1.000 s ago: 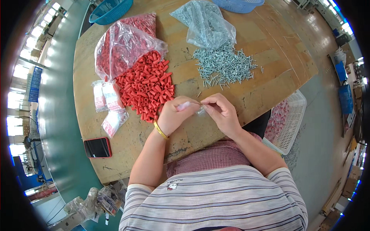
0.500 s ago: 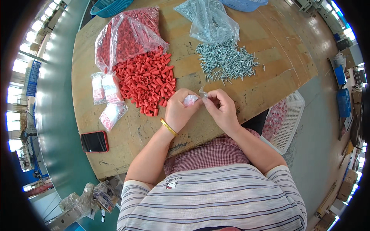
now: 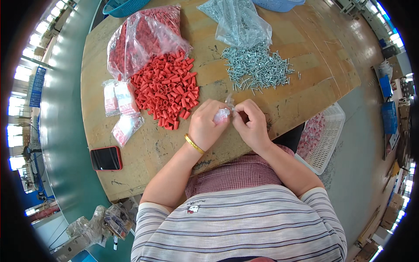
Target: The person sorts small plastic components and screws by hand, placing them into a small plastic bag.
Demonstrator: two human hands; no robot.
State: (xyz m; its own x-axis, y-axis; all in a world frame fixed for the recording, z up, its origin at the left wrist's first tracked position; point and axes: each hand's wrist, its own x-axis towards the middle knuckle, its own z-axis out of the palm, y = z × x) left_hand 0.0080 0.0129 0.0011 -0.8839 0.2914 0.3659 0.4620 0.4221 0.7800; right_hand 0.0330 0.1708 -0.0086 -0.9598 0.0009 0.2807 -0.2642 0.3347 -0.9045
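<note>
A small clear plastic bag [image 3: 222, 115] is bunched up between my two hands near the table's front edge. My left hand [image 3: 207, 122] curls around its body, a yellow bangle on the wrist. My right hand [image 3: 250, 124] pinches the bag's edge with thumb and forefinger. What lies inside the bag is mostly hidden by my fingers. Beyond my left hand spreads a heap of red plastic cone-shaped caps [image 3: 168, 87]. Farther off to the right lies a pile of silver screws [image 3: 257, 66].
Large clear bags of red caps [image 3: 144, 41] and screws [image 3: 242, 24] lie behind the piles. Flat small bags [image 3: 126, 127] and a phone [image 3: 106, 158] rest at the left. A white basket [image 3: 325, 150] with filled bags stands low at the right. Blue baskets [image 3: 124, 7] stand at the back.
My left hand has shifted slightly right and turned a little, and more of the small bag shows between the hands. My right hand keeps nearly the same place.
</note>
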